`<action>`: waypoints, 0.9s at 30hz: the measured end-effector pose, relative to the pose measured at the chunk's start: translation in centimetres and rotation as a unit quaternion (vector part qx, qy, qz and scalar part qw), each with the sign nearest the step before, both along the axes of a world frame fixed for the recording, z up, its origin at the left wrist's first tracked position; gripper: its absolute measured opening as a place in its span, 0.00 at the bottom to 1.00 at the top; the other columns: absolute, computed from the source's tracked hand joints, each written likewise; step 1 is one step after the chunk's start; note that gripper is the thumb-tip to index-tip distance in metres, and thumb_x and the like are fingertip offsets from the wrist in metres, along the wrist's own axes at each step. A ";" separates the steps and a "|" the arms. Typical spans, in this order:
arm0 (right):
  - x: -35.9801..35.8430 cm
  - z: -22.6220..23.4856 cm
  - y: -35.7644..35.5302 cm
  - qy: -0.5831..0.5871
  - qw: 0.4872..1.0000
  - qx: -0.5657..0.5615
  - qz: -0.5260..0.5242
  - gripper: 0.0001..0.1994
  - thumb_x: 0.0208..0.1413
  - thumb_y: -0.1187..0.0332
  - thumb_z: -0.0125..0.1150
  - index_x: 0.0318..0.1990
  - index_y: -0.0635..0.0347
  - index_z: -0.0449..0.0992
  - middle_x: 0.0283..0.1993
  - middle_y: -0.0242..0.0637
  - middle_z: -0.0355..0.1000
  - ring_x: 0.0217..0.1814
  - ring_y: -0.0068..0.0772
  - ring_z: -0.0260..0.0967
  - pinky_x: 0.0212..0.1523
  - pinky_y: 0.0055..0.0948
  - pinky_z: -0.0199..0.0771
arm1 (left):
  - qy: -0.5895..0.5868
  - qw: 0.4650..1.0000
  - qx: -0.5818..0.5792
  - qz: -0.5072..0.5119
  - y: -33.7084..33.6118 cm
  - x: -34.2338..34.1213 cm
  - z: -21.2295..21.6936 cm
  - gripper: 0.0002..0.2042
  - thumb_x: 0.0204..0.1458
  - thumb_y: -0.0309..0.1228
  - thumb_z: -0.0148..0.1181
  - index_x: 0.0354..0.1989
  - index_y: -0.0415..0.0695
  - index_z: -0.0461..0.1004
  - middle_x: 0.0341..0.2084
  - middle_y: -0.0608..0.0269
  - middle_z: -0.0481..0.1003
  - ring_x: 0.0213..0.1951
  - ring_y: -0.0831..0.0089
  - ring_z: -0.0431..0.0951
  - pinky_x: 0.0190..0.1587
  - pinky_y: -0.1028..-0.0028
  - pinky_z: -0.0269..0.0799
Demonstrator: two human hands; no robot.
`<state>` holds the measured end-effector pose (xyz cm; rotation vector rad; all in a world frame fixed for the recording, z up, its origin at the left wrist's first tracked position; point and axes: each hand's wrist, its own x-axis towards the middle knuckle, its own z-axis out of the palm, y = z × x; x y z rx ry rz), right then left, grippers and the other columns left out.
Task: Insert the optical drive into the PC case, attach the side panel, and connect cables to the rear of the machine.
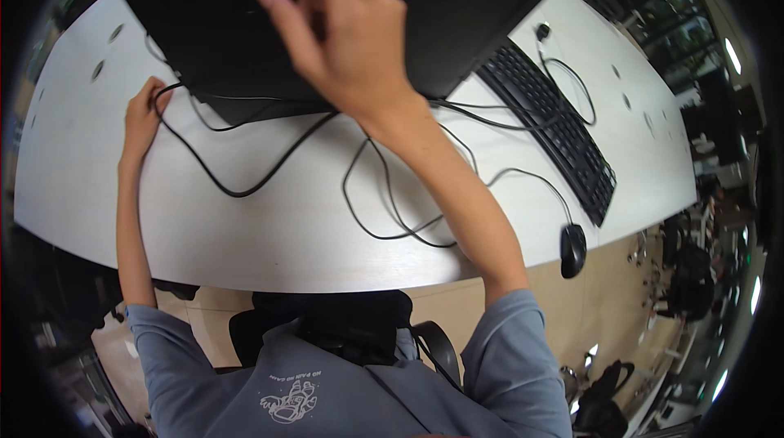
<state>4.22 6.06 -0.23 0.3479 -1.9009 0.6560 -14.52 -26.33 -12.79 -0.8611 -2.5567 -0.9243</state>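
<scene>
A large black case with flat sides [453,25] fills the far middle of the white desk [269,234]. At its left corner, my left hand [145,118] has its fingers curled round the end of a thick black cable [231,192], which hangs in a loop toward me. My right hand [351,46] is raised over the case, slightly blurred. Its thumb stands apart from the bent index finger, and the other fingers are curled and partly hidden. I see nothing between them. Thinner black cables [351,201] run out below my right wrist across the desk.
A black keyboard [555,131] lies slantwise at the right, with a cable over it. Near the desk's right front edge is a black mouse [573,250]. A small black plug [543,30] lies beyond the keyboard. A black chair [441,348] is at the desk's front.
</scene>
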 end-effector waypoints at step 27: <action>14.2 -10.0 25.4 -0.292 0.840 0.000 -0.457 0.09 0.59 0.68 0.57 0.45 0.55 0.76 0.41 0.34 0.78 0.53 0.39 0.67 0.61 0.45 0.53 | -0.034 0.998 -0.038 0.026 -0.1 -0.2 -0.2 0.15 0.63 0.41 0.55 0.35 0.40 0.67 0.17 0.67 0.58 0.23 0.78 0.56 0.28 0.74 0.52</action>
